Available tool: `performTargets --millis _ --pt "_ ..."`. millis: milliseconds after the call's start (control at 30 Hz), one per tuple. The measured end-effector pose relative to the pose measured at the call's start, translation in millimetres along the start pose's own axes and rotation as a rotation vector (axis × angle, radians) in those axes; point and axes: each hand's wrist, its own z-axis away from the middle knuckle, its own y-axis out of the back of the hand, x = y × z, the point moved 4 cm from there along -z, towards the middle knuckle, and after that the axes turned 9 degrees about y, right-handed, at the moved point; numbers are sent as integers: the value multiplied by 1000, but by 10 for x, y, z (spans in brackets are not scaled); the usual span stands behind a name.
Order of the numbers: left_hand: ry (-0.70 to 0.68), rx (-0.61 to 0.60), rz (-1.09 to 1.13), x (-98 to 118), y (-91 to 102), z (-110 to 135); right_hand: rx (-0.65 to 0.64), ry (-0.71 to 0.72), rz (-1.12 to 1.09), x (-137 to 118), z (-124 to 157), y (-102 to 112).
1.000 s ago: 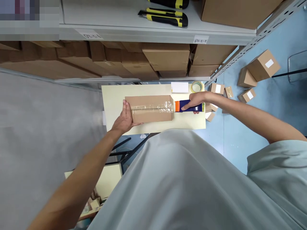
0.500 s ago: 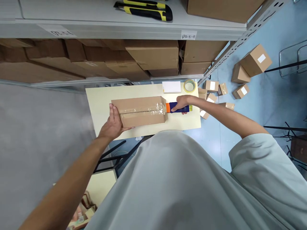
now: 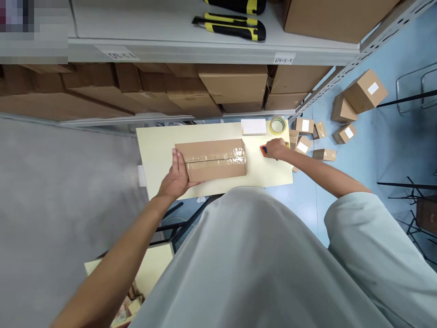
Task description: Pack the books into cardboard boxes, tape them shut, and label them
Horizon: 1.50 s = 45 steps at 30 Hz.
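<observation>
Head view: The carton (image 3: 211, 159) lies flat on the table (image 3: 157, 141), clear tape along its top seam. The left hand (image 3: 175, 176) braces the carton's left end, fingers extended, thumb spread along the near edge. The right hand (image 3: 276, 149), fingers curled around an orange-and-blue tool (image 3: 263, 151) mostly hidden by them, is positioned right of the carton, apart from it. A tape roll (image 3: 277, 132) sits beyond the right hand, beside a white box (image 3: 253, 126).
</observation>
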Motion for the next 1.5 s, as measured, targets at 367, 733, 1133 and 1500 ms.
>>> performTargets --millis 367,733,1133,1500 --pt "-155 134 47 -168 -149 -1 167 -299 -14 -52 636 486" --pt "-214 226 61 -205 -237 25 814 37 82 -1781 498 2797" --pt "-192 215 102 -183 -260 73 845 -32 188 -1968 -352 3512" --pt "-177 174 144 -189 -176 64 1125 81 134 -1980 -8 2886"
